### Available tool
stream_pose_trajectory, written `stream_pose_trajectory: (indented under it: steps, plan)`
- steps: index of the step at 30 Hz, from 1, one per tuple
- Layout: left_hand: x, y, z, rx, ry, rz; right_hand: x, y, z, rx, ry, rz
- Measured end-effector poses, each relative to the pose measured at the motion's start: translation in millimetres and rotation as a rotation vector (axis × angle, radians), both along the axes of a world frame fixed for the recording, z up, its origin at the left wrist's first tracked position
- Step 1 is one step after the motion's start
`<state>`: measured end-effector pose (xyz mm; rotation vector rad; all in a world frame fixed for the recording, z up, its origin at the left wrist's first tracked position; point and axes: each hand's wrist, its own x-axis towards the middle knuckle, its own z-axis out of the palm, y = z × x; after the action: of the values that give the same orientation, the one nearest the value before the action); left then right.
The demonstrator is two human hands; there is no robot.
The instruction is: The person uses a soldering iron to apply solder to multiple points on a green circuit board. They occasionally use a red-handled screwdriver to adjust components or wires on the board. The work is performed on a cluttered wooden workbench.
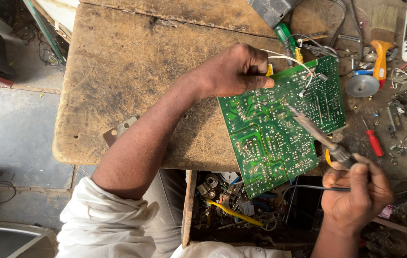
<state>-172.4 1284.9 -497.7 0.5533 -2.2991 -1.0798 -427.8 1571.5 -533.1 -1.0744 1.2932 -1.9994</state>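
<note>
Now left hand (234,71) grips green circuit board (282,124); right hand (356,191) grips soldering iron (315,134), tip on board.

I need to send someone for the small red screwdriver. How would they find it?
On the worn wooden workbench, look right of the green circuit board that the left hand steadies. The red-handled screwdriver lies there amid dark clutter, above the right hand: short, bright red.

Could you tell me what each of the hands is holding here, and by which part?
The left hand grips the green circuit board at its upper-left edge. The right hand holds the soldering iron by its handle end.
</note>
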Motion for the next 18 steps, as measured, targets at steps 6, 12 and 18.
stream_pose_trajectory:
  steps: [6,12,18]
  plan:
    - [0,-1,-2,-0.054,0.111,-0.045,14,0,0,0.106,0.096,-0.026]
    - [0,-1,-3,-0.072,0.13,-0.034,23,-6,2,0.113,0.214,0.002]
    - [0,-3,-4,-0.094,0.094,-0.044,24,-8,2,0.141,0.199,-0.003]
